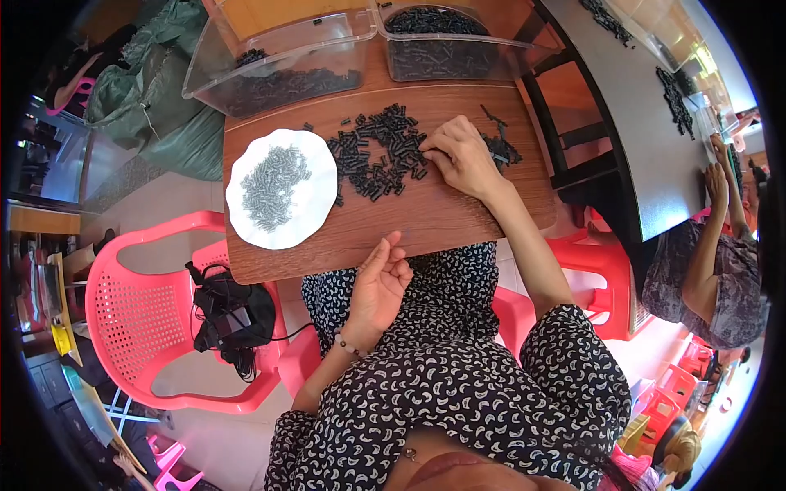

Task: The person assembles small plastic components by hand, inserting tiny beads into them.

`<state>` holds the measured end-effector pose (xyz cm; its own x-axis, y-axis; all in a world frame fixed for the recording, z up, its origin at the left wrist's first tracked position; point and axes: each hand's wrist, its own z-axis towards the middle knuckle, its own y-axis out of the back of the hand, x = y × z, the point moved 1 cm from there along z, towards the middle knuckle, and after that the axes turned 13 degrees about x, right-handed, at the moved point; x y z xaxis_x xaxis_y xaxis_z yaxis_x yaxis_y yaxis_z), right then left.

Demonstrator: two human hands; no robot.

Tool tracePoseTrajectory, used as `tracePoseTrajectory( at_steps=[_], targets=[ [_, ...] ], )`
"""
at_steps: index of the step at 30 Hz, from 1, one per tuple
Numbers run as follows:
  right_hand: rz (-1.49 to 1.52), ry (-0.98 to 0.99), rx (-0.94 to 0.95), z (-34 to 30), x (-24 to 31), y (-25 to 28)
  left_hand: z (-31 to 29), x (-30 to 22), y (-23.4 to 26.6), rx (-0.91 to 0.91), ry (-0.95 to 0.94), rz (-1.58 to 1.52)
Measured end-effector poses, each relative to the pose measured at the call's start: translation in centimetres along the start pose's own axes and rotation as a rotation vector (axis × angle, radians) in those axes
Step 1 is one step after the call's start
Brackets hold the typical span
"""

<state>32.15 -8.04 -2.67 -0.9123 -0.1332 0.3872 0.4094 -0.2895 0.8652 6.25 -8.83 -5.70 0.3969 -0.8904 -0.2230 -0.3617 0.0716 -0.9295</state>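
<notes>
My right hand (458,154) lies palm down on the wooden table (426,221), its fingertips touching the right edge of a pile of small black cylindrical parts (377,151). My left hand (378,282) hovers at the near table edge above my lap, fingers loosely curled with thumb and forefinger close together; whether a small part sits between them I cannot tell. A white round plate (246,221) left of the pile carries a heap of small grey metal screws (274,186). A smaller cluster of black parts (501,147) lies just beyond my right hand.
Two clear plastic bins (278,57) (446,45) with black parts stand at the table's far edge. A pink plastic chair (139,315) on my left holds a black bag. Another person (716,245) works at a dark table (647,123) to the right. Green sacks (155,90) lie far left.
</notes>
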Motion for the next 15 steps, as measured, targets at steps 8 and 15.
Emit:
tracePoseTrajectory(
  at_steps=[8, 15],
  targets=[
    [0.198, 0.045, -0.052, -0.3, 5.5, 2.2, -0.1, -1.1, -1.3, 0.021, -0.243, 0.356],
    [0.211, 0.218, 0.037, -1.0, 10.4, 0.6, 0.3, -1.9, -1.9, 0.039, -0.34, 0.487]
  ],
)
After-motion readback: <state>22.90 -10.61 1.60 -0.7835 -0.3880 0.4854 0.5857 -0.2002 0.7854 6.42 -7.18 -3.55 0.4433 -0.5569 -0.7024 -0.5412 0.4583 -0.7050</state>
